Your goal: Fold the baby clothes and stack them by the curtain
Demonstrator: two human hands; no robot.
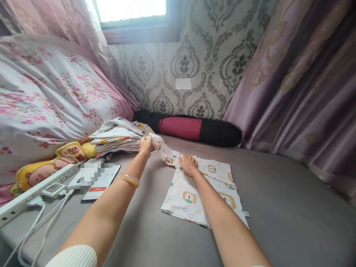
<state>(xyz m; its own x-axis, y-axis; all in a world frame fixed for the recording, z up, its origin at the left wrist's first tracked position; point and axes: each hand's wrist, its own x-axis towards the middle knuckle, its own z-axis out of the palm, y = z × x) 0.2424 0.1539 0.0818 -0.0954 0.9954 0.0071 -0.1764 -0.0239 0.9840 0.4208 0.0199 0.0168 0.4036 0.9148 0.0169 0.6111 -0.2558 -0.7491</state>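
Note:
A white child's shirt printed with orange lion faces and small green marks lies spread on the grey sheet. One of its sleeves stretches up and to the left. My left hand is closed around the cuff end of that sleeve, just beside a stack of folded clothes. My right hand rests on the shirt where the sleeve meets the body, its fingers laid over the cloth and partly hidden from view. A small white tag sticks out at the shirt's right edge.
Left of my left arm lie a phone, a white power strip with plugged cables, and a yellow plush toy. Behind them rises a floral-covered heap. A black and red rolled bag lies along the wall; curtains hang at right.

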